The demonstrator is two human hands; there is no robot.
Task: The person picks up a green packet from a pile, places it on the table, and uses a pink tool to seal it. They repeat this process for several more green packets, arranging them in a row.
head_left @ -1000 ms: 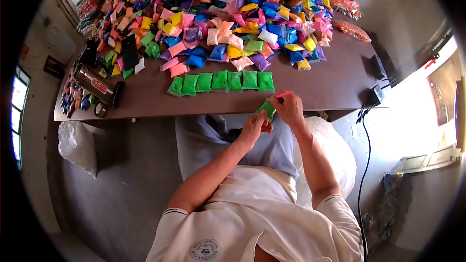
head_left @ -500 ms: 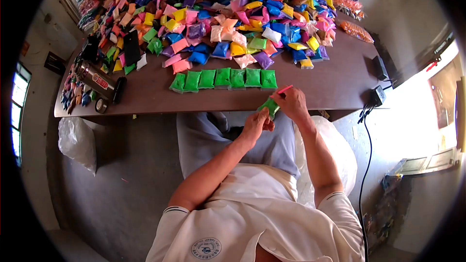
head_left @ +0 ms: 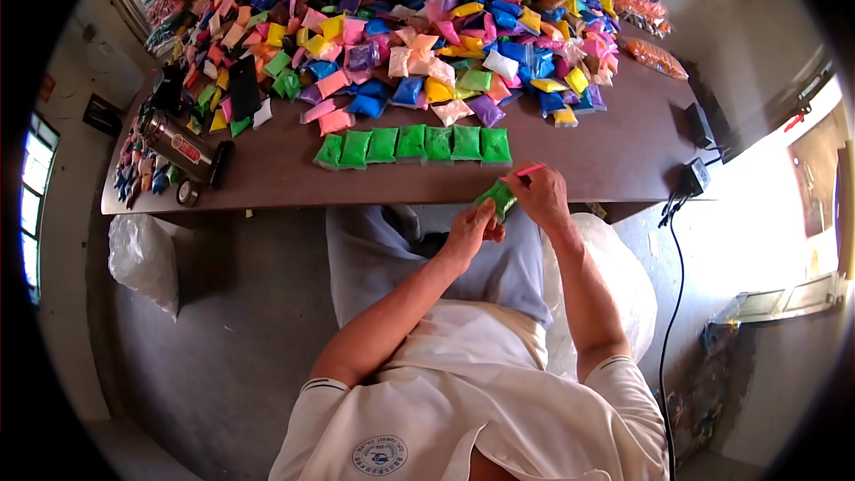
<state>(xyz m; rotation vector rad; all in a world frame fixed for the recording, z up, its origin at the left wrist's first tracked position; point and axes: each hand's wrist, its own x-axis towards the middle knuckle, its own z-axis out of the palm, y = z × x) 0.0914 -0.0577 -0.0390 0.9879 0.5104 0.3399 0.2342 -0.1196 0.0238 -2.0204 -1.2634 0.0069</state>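
My left hand [head_left: 474, 230] is closed on the lower end of a small green packet [head_left: 499, 197], just off the table's front edge and above my lap. My right hand [head_left: 541, 197] is closed at the packet's upper end, pinching a thin pink stick-like thing [head_left: 527, 171]. Whether those fingers also grip the packet cannot be made out. Beyond both hands, a row of several similar green packets [head_left: 411, 142] lies side by side on the brown table [head_left: 294, 180].
A large heap of colourful packets [head_left: 419, 36] covers the table's back. On the left are a metal flask [head_left: 178, 144], a tape roll [head_left: 187, 191] and a black phone-like slab [head_left: 242, 87]. A power adapter [head_left: 695, 176] with a hanging cable sits right. Plastic bags [head_left: 142, 258] lie below.
The view has shifted very slightly. The pink stick-like thing has tilted a little at my right fingers. Both hands stay in almost the same place on the packet.
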